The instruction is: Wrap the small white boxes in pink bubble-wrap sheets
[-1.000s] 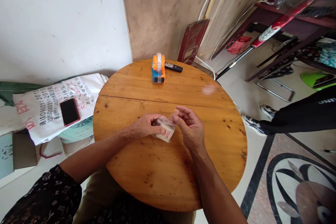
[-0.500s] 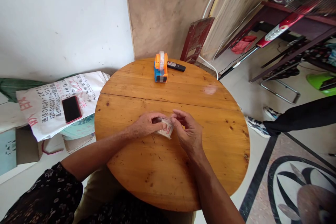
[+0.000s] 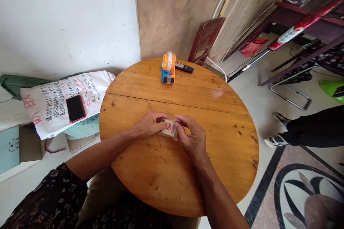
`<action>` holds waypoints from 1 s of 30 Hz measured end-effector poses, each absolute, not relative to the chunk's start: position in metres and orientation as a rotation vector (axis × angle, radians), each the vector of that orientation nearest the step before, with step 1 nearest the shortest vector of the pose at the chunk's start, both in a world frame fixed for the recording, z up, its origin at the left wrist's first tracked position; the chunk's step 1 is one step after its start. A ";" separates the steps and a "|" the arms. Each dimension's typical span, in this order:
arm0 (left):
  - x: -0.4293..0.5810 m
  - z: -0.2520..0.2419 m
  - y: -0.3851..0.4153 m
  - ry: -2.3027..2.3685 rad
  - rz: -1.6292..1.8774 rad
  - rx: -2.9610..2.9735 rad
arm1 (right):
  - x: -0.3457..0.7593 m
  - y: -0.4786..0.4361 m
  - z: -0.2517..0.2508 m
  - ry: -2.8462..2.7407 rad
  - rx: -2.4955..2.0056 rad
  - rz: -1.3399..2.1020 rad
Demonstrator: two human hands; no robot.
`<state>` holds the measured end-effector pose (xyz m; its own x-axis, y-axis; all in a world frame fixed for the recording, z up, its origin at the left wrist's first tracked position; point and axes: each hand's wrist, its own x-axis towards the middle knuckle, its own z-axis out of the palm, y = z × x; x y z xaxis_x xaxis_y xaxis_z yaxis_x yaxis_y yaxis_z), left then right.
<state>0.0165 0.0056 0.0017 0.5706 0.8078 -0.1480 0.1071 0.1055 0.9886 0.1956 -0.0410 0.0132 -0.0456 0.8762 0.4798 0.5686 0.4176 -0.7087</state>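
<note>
Both hands meet over the middle of a round wooden table (image 3: pixel 215 171). My left hand (image 3: pixel 149 124) and my right hand (image 3: pixel 192 136) pinch a small clear plastic packet (image 3: pixel 169 132) with pale contents and red print, held low on the tabletop. Fingers of both hands are curled round its edges and cover most of it. At the table's far edge stands an orange and blue tape dispenser (image 3: pixel 168 68), with a small black remote (image 3: pixel 184 67) lying beside it on the right.
A printed white sack (image 3: pixel 53 105) with a black phone (image 3: pixel 75 108) on it lies left of the table. A red wooden chair (image 3: pixel 205 39) leans behind the table. Another person's leg and sneaker (image 3: pixel 282 121) are on the right, near metal-framed furniture.
My hands have closed in on the packet, which now shows less between the fingers and sits lower on the table. The view has shifted slightly, so everything sits a little further right.
</note>
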 end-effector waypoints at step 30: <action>0.016 0.012 0.010 0.946 0.564 1.289 | 0.205 -0.041 0.016 -2.058 -1.161 0.313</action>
<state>0.0160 0.0100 0.0115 0.5257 0.8070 -0.2691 0.1471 0.2254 0.9631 0.2053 -0.0409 0.0156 -0.3162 0.8166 0.4830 0.6357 0.5603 -0.5310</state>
